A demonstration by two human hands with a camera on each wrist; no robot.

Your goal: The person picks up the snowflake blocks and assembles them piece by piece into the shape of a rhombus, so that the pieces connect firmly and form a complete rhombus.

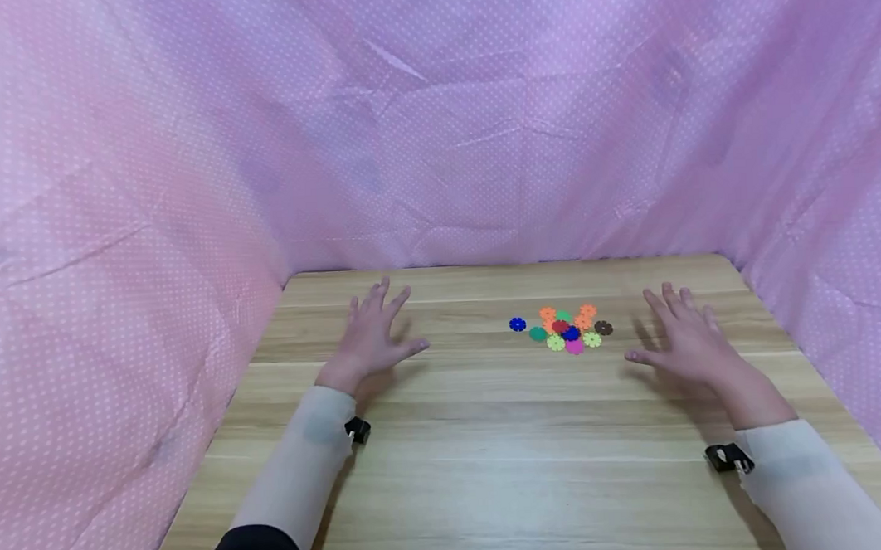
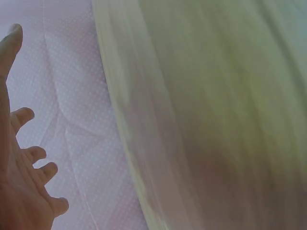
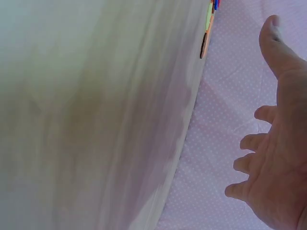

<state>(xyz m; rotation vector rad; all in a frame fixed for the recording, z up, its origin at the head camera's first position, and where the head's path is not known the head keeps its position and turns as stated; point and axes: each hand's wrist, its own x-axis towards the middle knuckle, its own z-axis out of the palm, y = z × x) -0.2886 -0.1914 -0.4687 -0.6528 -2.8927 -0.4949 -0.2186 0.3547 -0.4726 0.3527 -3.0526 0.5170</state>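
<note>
A small cluster of flat, flower-shaped plastic discs lies right of centre on the wooden table (image 1: 494, 438). Among them are a blue disc (image 1: 517, 324) set apart at the left, a dark brown disc (image 1: 604, 328) at the right edge, a magenta disc (image 1: 575, 346) in front, and several orange, green and yellow-green ones, some overlapping. My left hand (image 1: 365, 341) is spread above the table to the left of the cluster, holding nothing. To the right of the discs my right hand (image 1: 686, 341) is spread too, its fingers apart and nothing in it.
A pink-purple dotted cloth (image 1: 478, 140) hangs behind the table and along both sides. Each sleeve carries a small black clip-like piece near the wrist, one on the left (image 1: 358, 430) and one on the right (image 1: 728, 458). Bare wood lies between the hands and the front.
</note>
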